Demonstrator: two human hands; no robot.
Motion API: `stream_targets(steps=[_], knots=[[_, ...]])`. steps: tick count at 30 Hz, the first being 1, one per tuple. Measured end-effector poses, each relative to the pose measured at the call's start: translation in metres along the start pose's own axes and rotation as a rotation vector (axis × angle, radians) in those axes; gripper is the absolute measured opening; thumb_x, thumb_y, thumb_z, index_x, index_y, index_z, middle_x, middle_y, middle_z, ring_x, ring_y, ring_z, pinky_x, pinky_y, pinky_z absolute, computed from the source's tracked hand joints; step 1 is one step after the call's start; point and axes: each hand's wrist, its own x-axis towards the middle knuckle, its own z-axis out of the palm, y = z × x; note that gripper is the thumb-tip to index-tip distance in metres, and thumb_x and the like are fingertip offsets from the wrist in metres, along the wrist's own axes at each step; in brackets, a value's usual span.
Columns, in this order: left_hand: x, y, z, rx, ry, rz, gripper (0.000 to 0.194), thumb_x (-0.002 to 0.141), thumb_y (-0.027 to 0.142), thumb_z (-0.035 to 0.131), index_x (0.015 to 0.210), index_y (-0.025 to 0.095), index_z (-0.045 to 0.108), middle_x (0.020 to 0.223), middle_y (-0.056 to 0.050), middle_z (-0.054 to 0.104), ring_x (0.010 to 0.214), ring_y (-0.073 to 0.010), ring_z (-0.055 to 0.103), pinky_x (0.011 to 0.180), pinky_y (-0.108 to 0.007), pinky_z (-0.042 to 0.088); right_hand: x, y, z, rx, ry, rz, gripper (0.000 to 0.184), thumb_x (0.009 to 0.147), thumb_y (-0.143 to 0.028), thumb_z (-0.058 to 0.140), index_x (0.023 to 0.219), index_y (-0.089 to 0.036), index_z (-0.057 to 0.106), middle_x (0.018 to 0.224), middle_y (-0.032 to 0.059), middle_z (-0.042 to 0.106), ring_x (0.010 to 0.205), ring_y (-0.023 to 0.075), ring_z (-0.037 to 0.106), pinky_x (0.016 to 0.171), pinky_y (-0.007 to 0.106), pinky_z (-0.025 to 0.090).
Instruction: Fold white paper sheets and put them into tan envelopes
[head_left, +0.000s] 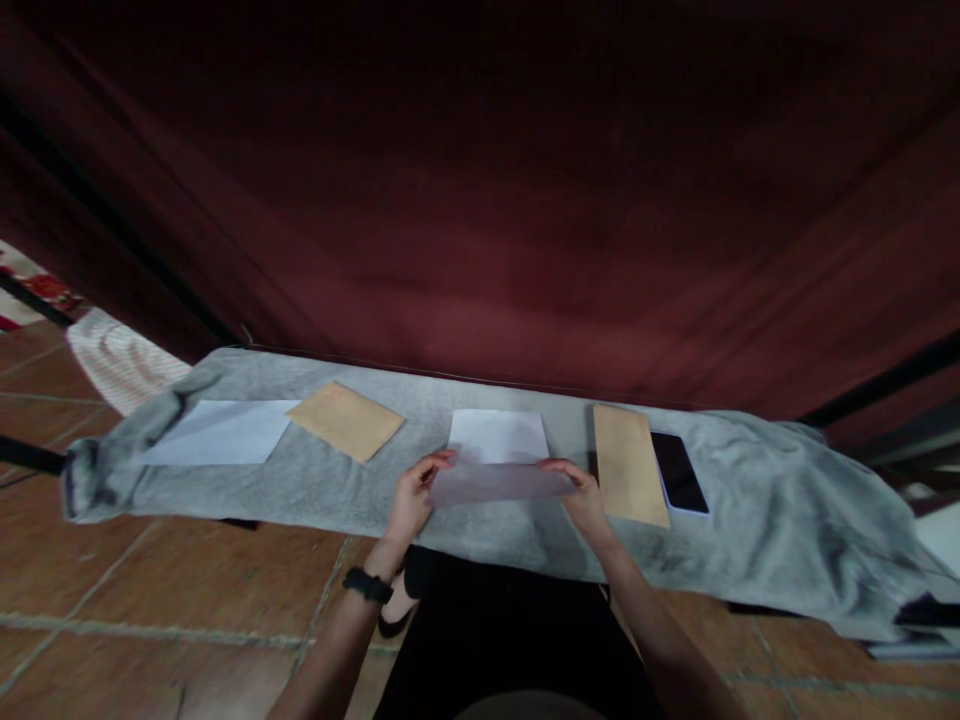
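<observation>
A white sheet of paper (499,436) lies in front of me, with a shaded strip of paper raised along its near side. Whether strip and sheet are one piece I cannot tell for sure. At the strip's left end, my left hand (416,494) pinches the edge between thumb and fingers. My right hand (582,496) grips the right end the same way. Both hands are closed on the paper, which is stretched level between them. To the left lies a brown envelope (346,420), and a second brown envelope (628,463) is just right of my right hand.
A grey cloth (480,540) covers the long, narrow surface. Another white sheet (225,432) lies at the left, partly under the left envelope's corner. A phone (681,472) rests beside the right envelope. Behind stands a dark red curtain-like backdrop (510,300). Below is tiled floor (225,590).
</observation>
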Motion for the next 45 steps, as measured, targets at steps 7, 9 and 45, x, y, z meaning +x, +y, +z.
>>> stream_targets(steps=[7,9,45], knots=[[0.001,-0.019,-0.013,0.124,-0.191,0.049,0.02,0.075,0.037,0.07,0.086,0.021,0.075,0.121,-0.012,0.071,0.118,-0.029,0.063,0.106,-0.046,0.045,-0.024,0.014,-0.004,-0.213,-0.191,-0.085,0.032,0.083,-0.013,0.046,0.095,-0.025,0.074,0.11,0.005,0.074,0.111,0.0202,0.065,0.102,0.04,0.049],[0.001,-0.024,-0.015,0.227,-0.239,0.104,0.019,0.083,0.033,0.061,0.09,0.024,0.076,0.121,-0.01,0.071,0.117,-0.0261,0.063,0.11,-0.046,0.043,-0.025,0.02,-0.005,-0.303,-0.213,-0.06,0.04,0.084,-0.01,0.04,0.095,-0.027,0.074,0.111,0.0031,0.074,0.111,0.0186,0.066,0.104,0.04,0.049],[0.087,-0.056,0.081,1.048,0.075,0.154,0.06,0.099,0.036,0.032,0.153,0.009,0.036,0.158,-0.017,0.035,0.149,-0.0301,0.028,0.122,-0.051,0.017,0.092,0.066,0.063,-1.029,0.14,0.097,0.057,0.102,-0.034,0.026,0.153,-0.01,0.036,0.157,0.0161,0.037,0.145,0.029,0.034,0.119,0.051,0.02]])
